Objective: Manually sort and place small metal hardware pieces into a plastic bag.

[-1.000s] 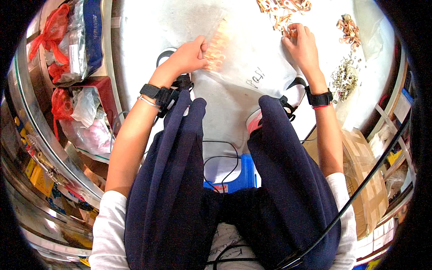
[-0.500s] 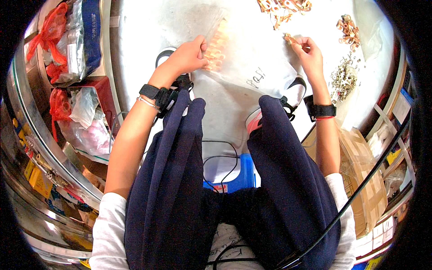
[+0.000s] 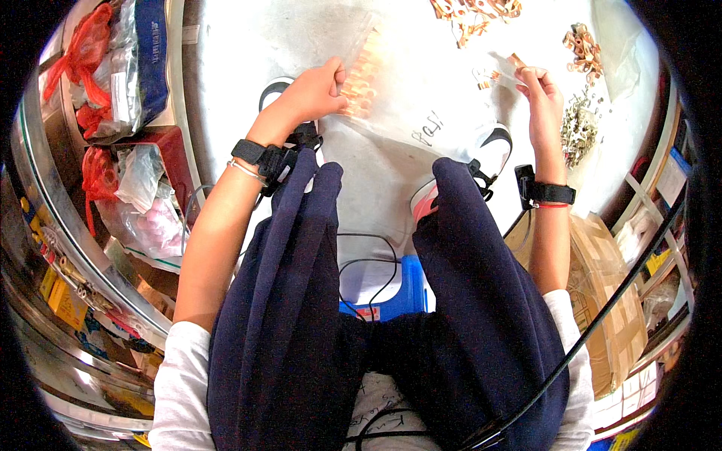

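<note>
My left hand [image 3: 325, 89] is closed on the edge of a clear plastic bag [image 3: 402, 113] with dark handwriting on it. Copper-coloured metal pieces [image 3: 362, 79], looking like cable lugs, show through the plastic beside my fingers. My right hand [image 3: 540, 86] pinches a small copper-coloured lug [image 3: 515, 59] between thumb and fingertips. Just left of those fingertips are a few more small copper-coloured pieces [image 3: 486, 78]; whether they lie on the surface or are in the air I cannot tell.
Loose copper-coloured lugs [image 3: 477, 16] are heaped at the far side, with a smaller pile [image 3: 583, 51] at far right. Small silvery parts [image 3: 577, 129] lie beside my right wrist. A cardboard box [image 3: 602, 293] stands at right; bagged goods [image 3: 120, 83] fill the left. A black cable [image 3: 594, 327] crosses the lower right.
My right hand has shifted right, with a lug in its fingertips. Small copper-coloured pieces now show left of it. My left hand and the bag have barely moved.
</note>
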Available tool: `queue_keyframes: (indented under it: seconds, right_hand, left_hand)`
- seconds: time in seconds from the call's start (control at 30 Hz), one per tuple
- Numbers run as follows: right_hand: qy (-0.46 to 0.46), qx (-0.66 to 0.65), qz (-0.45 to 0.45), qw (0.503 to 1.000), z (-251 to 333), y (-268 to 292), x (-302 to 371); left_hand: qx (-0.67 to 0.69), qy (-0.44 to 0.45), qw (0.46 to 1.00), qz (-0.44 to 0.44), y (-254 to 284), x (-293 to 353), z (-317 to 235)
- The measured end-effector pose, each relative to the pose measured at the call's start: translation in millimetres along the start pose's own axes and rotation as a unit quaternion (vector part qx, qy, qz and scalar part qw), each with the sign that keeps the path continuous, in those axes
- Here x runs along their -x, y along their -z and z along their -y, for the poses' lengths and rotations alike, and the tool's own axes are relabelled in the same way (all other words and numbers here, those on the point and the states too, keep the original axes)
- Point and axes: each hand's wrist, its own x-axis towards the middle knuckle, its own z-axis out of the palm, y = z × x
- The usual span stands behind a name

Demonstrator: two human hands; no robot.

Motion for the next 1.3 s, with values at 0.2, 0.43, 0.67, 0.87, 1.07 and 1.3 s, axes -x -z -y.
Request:
queue_keyframes:
  seconds: [0.2, 0.43, 0.67, 0.87, 1.07, 1.3]
  right_hand:
    - [0.149, 0.307, 0.048, 0.939, 15, 8, 5]
    - [0.179, 0.311, 0.065, 0.931, 20, -10, 16]
    - [0.136, 0.379, 0.146, 0.904, 28, -21, 11]
    - [0.193, 0.426, 0.214, 0.857, 33, -32, -3]
    - [0.216, 0.467, 0.198, 0.834, 25, -42, -6]
    - [0.219, 0.504, 0.167, 0.819, 16, -55, 12]
  left_hand:
    - [-0.004, 0.004, 1.0, -0.002, 0, 0, 0]
    - [0.008, 0.006, 1.0, -0.003, 0, 0, -1]
    - [0.019, 0.009, 1.0, -0.005, 0, 1, -3]
    - [0.021, 0.008, 1.0, -0.008, 0, 2, -4]
    - [0.022, 0.001, 1.0, -0.01, 1, 2, -4]
    - [0.007, 0.004, 1.0, -0.001, 0, 0, -1]
